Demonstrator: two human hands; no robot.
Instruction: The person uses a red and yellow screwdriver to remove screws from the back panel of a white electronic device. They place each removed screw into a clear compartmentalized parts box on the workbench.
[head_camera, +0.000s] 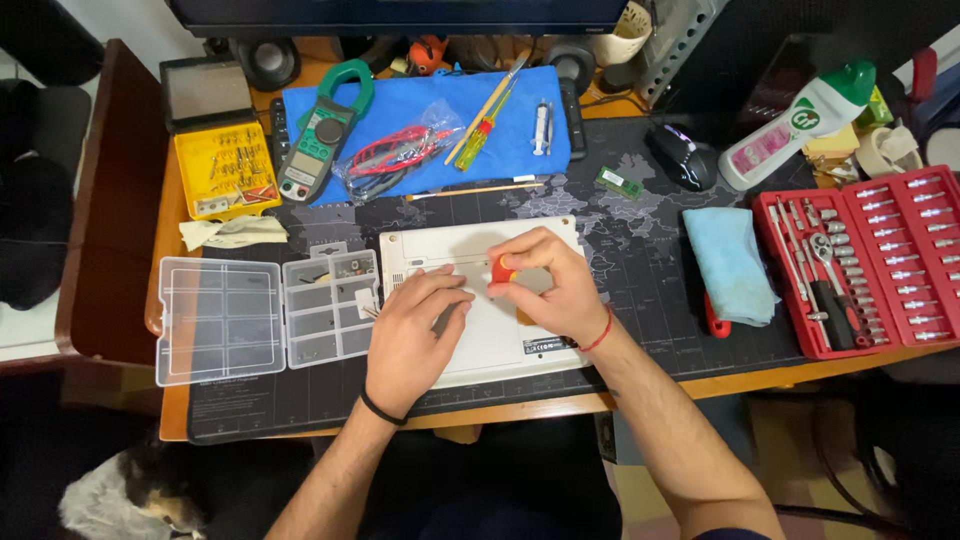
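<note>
A white laptop (480, 245) lies bottom-side up on the dark desk mat, near the front edge. My right hand (548, 285) is closed around the orange handle of a small screwdriver (503, 270), held upright over the laptop's underside. My left hand (410, 335) rests flat on the laptop's left part, fingers together, holding nothing. A clear compartment box (325, 308) with small parts stands open just left of the laptop, its lid (220, 320) folded out further left.
A red socket set case (870, 255) lies open at right, beside a light blue cloth (730, 262). At the back: blue cloth (520, 130), green clamp meter (320, 135), yellow bit case (226, 168), yellow-handled screwdriver (480, 130), black mouse (682, 155), white spray bottle (795, 125).
</note>
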